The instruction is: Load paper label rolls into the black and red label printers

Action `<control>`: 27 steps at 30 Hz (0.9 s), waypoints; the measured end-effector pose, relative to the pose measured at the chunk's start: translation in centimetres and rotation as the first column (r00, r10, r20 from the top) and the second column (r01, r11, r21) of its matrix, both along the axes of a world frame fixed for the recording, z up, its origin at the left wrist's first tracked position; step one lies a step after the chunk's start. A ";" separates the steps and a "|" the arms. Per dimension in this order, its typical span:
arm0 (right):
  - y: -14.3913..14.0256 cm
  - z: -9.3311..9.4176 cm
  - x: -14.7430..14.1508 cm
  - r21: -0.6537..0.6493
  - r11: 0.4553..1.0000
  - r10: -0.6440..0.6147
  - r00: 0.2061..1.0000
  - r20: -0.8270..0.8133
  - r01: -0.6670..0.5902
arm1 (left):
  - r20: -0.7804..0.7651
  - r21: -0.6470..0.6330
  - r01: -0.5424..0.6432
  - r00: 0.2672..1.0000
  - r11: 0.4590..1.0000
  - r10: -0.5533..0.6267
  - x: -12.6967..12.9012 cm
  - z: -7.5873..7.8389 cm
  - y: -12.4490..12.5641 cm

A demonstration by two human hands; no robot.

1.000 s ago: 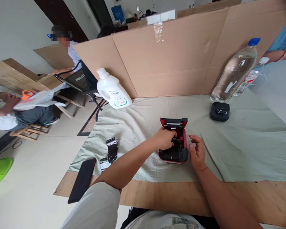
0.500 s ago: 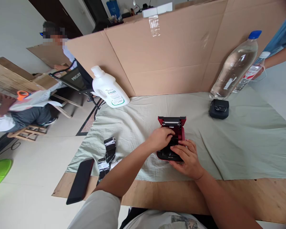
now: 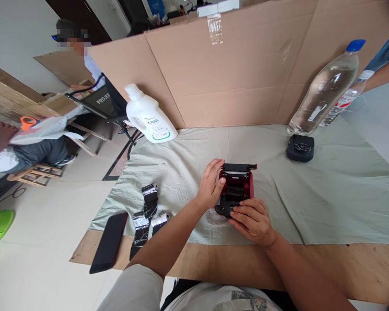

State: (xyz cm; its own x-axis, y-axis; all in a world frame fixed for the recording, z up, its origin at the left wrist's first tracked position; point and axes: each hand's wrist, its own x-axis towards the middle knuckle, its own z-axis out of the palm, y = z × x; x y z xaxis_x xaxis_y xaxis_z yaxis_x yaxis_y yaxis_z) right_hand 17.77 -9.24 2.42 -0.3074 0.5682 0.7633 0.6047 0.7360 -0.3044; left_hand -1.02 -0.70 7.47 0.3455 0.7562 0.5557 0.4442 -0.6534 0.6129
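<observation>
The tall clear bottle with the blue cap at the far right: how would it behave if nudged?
The tall clear bottle stands tall on a narrow base, so it would probably tip rather than slide. It looks mostly full, so likely heavy. The cloth under it is wrinkled, which may make its footing less steady.

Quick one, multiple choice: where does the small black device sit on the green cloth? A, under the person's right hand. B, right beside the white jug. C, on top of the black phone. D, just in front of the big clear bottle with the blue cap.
D: the small black device lies on the green cloth just in front of the clear bottle.
</observation>
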 end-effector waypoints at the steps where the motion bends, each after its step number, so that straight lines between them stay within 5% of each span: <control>1: 0.0 -0.1 -0.1 0.007 1.000 -0.005 1.000 0.004 0.005 | 0.016 0.014 0.007 1.000 1.000 -0.007 -0.2 -0.2 -0.6; 9: -0.2 -0.5 -0.2 0.024 0.997 -0.075 0.997 -0.035 0.076 | 0.036 0.121 0.101 0.994 0.988 -0.106 -1.9 -3.3 -4.3; 20: 0.7 -0.2 -0.1 -0.064 0.978 -0.203 0.979 -0.036 0.201 | 0.116 0.205 -0.104 0.990 0.973 0.081 -0.2 -7.6 -5.3; 27: 0.6 -0.3 0.0 -0.068 0.970 -0.235 0.971 -0.036 0.232 | 0.147 0.150 -0.138 0.982 0.979 0.116 -0.1 -8.5 -5.4</control>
State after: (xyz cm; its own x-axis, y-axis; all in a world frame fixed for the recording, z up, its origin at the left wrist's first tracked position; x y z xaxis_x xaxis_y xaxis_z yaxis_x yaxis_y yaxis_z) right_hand 17.73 -8.66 2.16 -0.1283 0.6675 0.7335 0.7426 0.5549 -0.3751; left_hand -1.13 -6.10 -1.06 0.1648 0.6871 0.7076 0.4490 -0.6911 0.5664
